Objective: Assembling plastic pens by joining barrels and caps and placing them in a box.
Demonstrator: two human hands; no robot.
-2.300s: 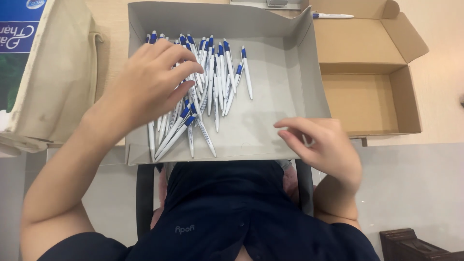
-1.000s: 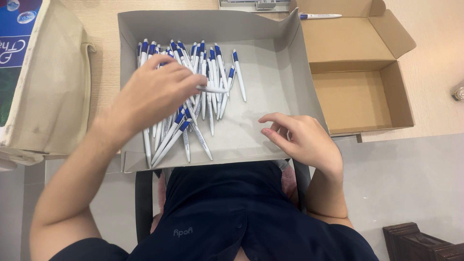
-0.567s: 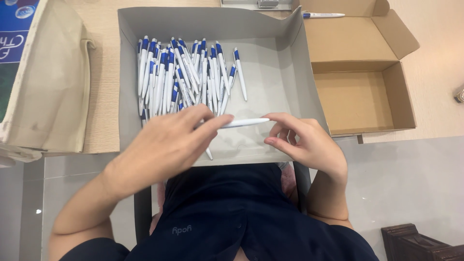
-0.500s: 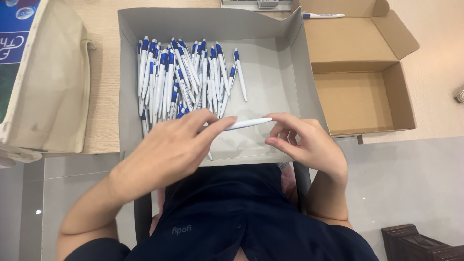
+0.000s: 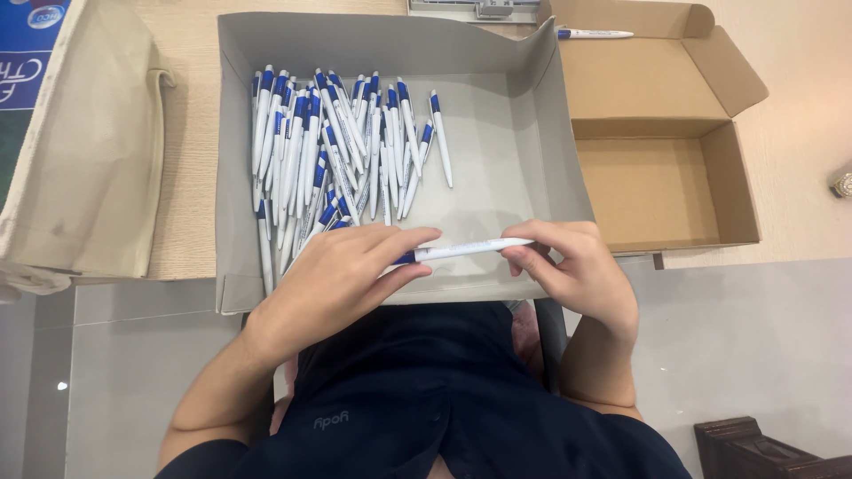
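While the pile of blue-and-white pens (image 5: 342,155) lies heaped in the far left part of the grey tray (image 5: 510,168), one white pen (image 5: 466,250) is held level above the tray's near edge, stretched between both hands. The left hand (image 5: 342,275) pinches its blue-tipped end between thumb and fingers, and the right hand (image 5: 577,270) closes its fingertips on the opposite, white end, so both hands are clamped on the same pen, one at each end.

The pen looks light, stiff and smooth-barrelled plastic. It should handle easily, though a glossy barrel can slip or roll in a loose pinch. Holding it near the two ends, as here, seems the steadiest grip and leaves the middle of the barrel free. It is unlikely to be fragile, though the clip and tip are probably its weaker parts.

To the right of the tray an open brown cardboard box (image 5: 666,177) sits with its flaps spread, touching or just beside the tray's right wall. I cannot tell which. Beyond that box, past the tray's far right corner, a single loose pen (image 5: 595,35) lies on the table. Left of the tray rests a beige cloth bag (image 5: 84,151). The right half of the tray is bare, and nothing stands between the hands and the pile.
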